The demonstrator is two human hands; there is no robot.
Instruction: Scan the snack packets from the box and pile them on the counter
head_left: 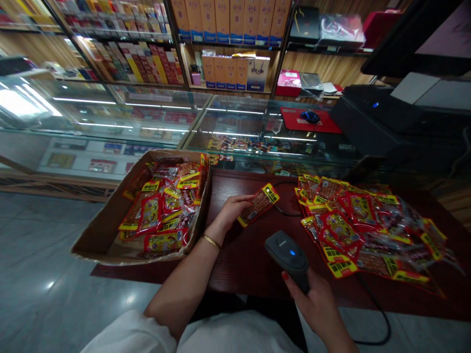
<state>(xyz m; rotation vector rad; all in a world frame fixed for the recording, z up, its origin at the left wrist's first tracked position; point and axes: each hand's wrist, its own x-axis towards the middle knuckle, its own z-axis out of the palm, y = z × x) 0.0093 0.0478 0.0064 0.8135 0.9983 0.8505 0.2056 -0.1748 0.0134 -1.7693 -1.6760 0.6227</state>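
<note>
White shirt (235, 336) is nearest; at five o'clock, my right hand (314, 300) grips a barcode scanner (287, 251); at its eleven, my left hand (233, 212) pinches a snack packet (260, 203). Scanning, I think; next needs steady aim.

Grey tiles cover the floor (40, 230), glossy enough to carry small bright reflections. A dark reddish-brown worktop (239, 269) stands against a run of glass display counters (147, 135), lit inside by thin white strip lights (84, 101). Behind them, dark-edged shelves (231, 45) hold rows of boxes (222, 22) against a wall (316, 63) of streaky wood-grain panelling. At far left, a white glare (22, 103) washes over the glass.
</note>
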